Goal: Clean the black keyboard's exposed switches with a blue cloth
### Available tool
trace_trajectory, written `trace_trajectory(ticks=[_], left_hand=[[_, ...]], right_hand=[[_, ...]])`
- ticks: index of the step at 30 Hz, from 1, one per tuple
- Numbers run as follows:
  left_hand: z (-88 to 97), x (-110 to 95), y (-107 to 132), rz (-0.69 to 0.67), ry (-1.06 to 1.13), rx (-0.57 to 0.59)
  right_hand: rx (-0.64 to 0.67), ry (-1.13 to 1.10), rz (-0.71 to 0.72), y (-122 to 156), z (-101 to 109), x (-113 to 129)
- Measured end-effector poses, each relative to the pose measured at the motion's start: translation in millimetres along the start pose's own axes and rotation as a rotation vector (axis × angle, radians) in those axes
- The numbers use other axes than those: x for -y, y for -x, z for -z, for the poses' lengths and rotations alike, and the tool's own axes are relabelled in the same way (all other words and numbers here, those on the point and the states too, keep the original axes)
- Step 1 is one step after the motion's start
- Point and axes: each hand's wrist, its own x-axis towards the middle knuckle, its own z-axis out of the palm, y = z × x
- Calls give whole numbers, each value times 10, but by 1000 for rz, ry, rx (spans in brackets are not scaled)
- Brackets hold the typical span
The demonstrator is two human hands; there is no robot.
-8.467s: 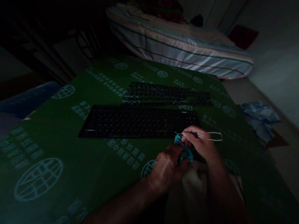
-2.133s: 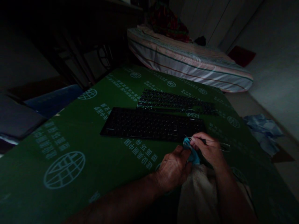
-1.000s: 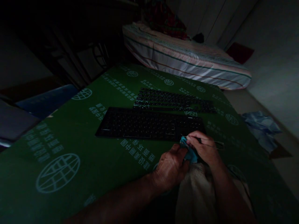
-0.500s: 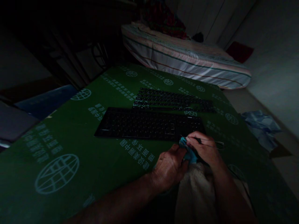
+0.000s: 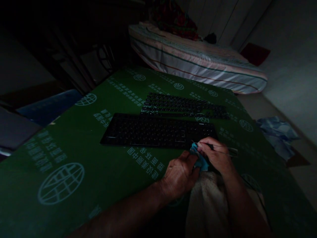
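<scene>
My left hand (image 5: 179,173) is closed on a small blue cloth (image 5: 203,164), its fingers wrapped round the lower left side. In my right hand (image 5: 215,154) is a thin metal wire tool (image 5: 233,151); its narrow end pokes out past my fingertips and a looped end sticks out to the right. My right fingertips pinch close against the top of the cloth. Just beyond both hands lies a black keyboard (image 5: 146,132) with its keycaps off over much of it. Behind it, rows of loose black keycaps (image 5: 173,105) are laid out. Darkness hides fine detail between my fingers.
The green printed tabletop (image 5: 104,172) carries everything. A light-coloured cloth (image 5: 208,205) hangs below my hands at the near edge. Past the far edge stands a bed (image 5: 198,62) with a striped sheet. A crumpled blue-white cloth (image 5: 277,135) lies on the right.
Both hands stay together at the blue cloth, with almost no movement. The wire tool in my right hand has tilted very slightly.
</scene>
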Motion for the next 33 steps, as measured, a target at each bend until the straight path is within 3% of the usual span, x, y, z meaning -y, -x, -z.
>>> trace_trajectory(ticks=[6,12,17,22,27,33], left_hand=[[-27,32,14,-31,-3,-10],[-15,42,-2,-14,32,-24],[-11,32,10,-17,8,-2],[-7,42,-7,0,7,-17],[11,35,4,-5,-5,13],[8,22,2,19,-5,-9]], right_hand=[[59,4,37,-3,2,-16],[6,-16,22,-11,-8,-14],[52,12,50,-15,4,-42],[-1,-14,41,-21,-4,-43],[53,12,26,-14,7,-39],[23,-12,16,-16,0,-19]])
